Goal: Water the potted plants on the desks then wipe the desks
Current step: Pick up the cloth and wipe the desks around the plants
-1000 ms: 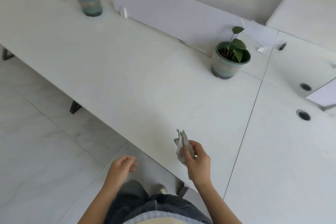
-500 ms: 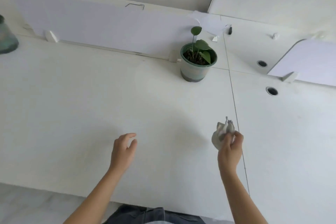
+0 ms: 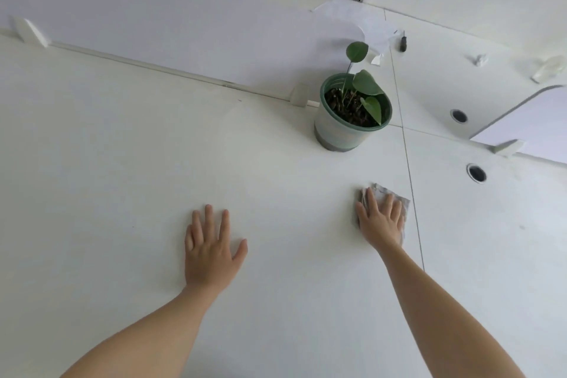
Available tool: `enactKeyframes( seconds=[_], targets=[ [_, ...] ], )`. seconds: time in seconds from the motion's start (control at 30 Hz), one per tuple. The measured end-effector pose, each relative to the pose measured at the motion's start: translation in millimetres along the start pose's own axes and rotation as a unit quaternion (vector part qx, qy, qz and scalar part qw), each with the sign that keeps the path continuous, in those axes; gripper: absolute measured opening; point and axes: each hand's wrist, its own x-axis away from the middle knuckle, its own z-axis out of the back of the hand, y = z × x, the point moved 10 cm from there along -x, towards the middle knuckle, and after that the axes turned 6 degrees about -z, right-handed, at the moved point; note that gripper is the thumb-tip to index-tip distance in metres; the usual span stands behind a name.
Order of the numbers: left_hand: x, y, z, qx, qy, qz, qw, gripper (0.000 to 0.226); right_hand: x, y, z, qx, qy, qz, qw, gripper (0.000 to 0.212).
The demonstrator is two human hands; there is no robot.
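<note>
The left hand (image 3: 211,255) lies flat with fingers spread on the white table (image 3: 122,163), lower centre. The right hand (image 3: 380,222), fingers straight, presses a grey cloth (image 3: 404,209) right of centre. The potted plant (image 3: 352,113) stands above, apart.

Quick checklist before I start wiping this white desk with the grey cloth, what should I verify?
1. Crumpled grey cloth spread under the right hand, fingers straight: ok.
2. Left hand flat on the white desk as a brace: ok.
3. Green plastic pot with the leafy plant apart from the cloth: ok.
4. Cloth lies left of the desk seam: ok.
5. Cloth damp: cannot tell.
6. Plant watered: cannot tell.
</note>
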Motion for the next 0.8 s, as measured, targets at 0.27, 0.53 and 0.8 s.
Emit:
enactKeyframes(
  seconds=[0.27,0.53,0.8],
  targets=[
    [0,-3,4,-0.018,0.060,0.001,0.998,0.069,-95,-62,35,0.026,0.012,0.046,0.999,0.054],
    [2,-2,10,-0.032,0.097,0.011,0.995,0.070,-74,-67,24,-0.050,0.060,-0.019,0.997,0.053],
    [4,-3,13,-0.043,0.108,0.014,0.993,0.070,17,-217,-38,0.051,0.052,0.306,0.949,0.054]
  ],
)
